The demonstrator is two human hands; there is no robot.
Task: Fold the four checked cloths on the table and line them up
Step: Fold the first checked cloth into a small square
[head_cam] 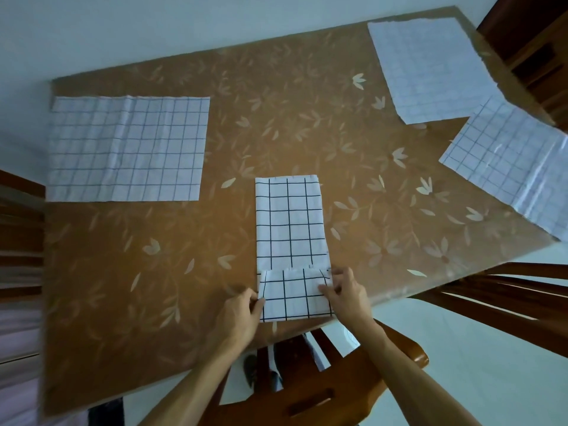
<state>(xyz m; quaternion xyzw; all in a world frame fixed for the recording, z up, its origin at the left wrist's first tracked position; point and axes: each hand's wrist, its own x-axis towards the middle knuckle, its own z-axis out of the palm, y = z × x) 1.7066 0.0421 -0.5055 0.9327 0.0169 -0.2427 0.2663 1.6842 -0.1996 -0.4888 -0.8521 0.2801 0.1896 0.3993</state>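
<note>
A white checked cloth (290,222), folded into a long narrow strip, lies in the middle of the brown table (276,118), running away from me. Its near end is turned up and over onto the strip. My left hand (242,312) pinches the left corner of that flap. My right hand (345,292) pinches its right corner. Three more checked cloths lie flat: one at the left (126,149), one at the far right (430,69), and one at the right edge (507,167), which partly hangs over the table's rim.
A wooden chair (353,379) stands under the table's near edge, below my arms. More wooden chairs stand at the right (504,296), far right (534,56) and left (18,229). Bare flowered tabletop shows between the cloths.
</note>
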